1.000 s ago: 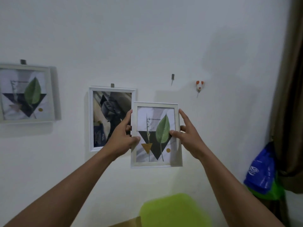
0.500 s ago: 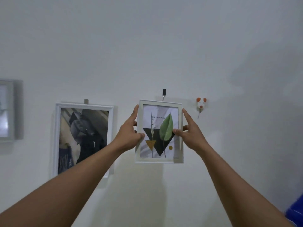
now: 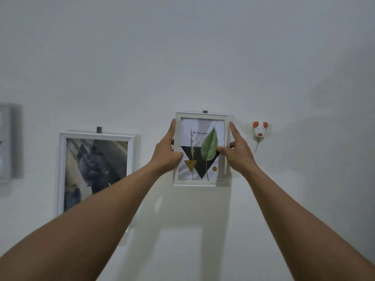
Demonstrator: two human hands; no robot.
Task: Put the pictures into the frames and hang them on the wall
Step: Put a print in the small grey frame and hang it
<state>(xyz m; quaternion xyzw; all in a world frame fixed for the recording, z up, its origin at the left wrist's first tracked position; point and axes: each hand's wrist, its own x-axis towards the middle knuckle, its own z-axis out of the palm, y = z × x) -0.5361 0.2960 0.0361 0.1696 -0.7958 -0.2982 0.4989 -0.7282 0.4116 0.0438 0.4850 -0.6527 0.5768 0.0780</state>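
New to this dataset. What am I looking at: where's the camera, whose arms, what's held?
No robot: one camera is worn on a person's head, so the arms are the wearer's own. The left hand and right hand grip a white leaf-print frame by its sides, thumbs on the front, against the wall just under a dark hook. Whether it has caught cannot be told. To its left hangs a larger framed picture, another frame at the far left. A mouse-shaped hook is on its right.
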